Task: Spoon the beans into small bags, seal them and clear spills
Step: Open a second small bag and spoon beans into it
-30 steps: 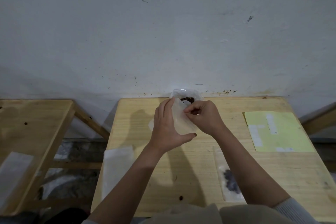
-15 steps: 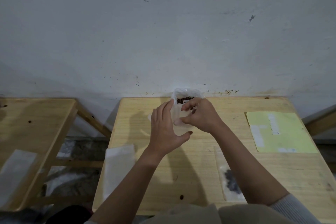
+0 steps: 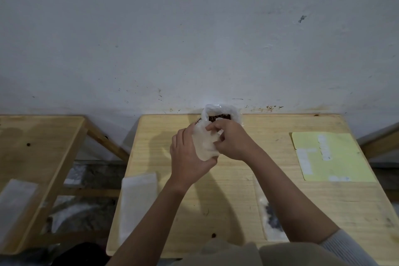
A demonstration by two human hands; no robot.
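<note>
On the pale wooden worktop (image 3: pixel 237 196), the large clear plastic bag of dark beans (image 3: pixel 220 115) stands at 12 o'clock; both hands' fingers grip a small translucent bag (image 3: pixel 204 147) before it, left hand (image 3: pixel 186 155) cupping, right hand (image 3: pixel 232 141) pinching its mouth. Filling seems underway; next, part the mouth

Both bare forearms reach forward and converge, the left hand (image 3: pixel 186 157) cupped with thumb wrapped underneath and fingers upright, the right hand (image 3: pixel 232 140) curled, fingertips pinching beside it.
</note>
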